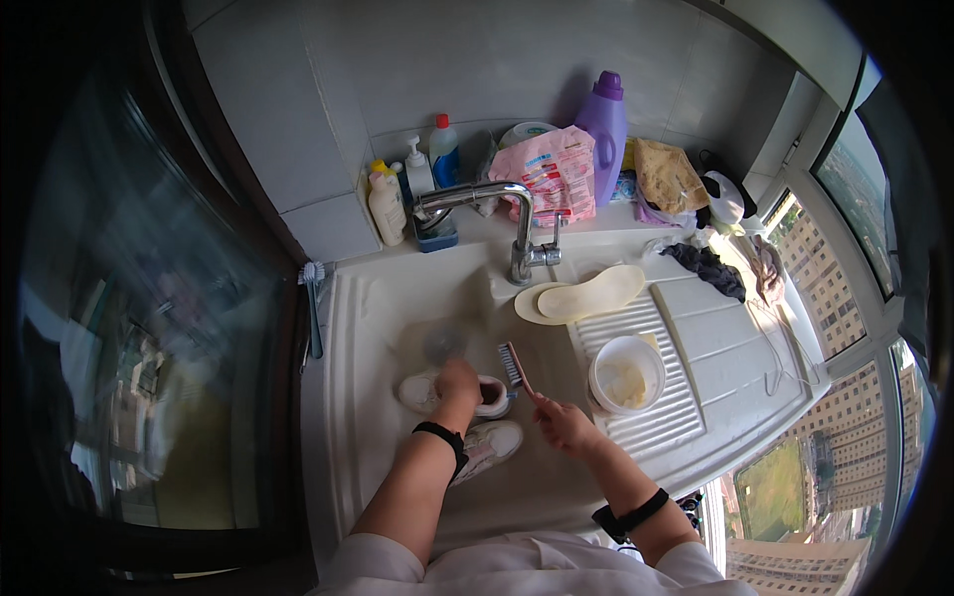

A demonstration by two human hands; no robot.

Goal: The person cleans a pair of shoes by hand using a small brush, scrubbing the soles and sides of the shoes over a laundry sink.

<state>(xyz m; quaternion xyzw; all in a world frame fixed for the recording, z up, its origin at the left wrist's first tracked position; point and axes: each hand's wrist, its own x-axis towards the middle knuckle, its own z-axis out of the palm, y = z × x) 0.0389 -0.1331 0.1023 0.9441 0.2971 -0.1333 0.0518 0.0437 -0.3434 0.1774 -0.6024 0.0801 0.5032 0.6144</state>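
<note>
In a white laundry sink (373, 447), my left hand (458, 386) grips a white shoe (419, 392) at its middle; the fingers are largely hidden from above. The dark opening and heel of that shoe show to the right of the hand. A second shoe (496, 441) lies below it in the basin, partly covered by my left wrist. My right hand (568, 426) holds a scrub brush (514, 366) by its pinkish-brown handle. Its pale bristles face left, beside the shoe's heel and apart from it.
Two insoles (592, 293) overlap by the chrome faucet (523, 223). A white tub (627, 375) with pale pieces inside stands on the ribbed washboard (686, 402). Detergent bottles, including a purple one (602, 141), line the back ledge. Another brush (313, 309) rests at the left edge.
</note>
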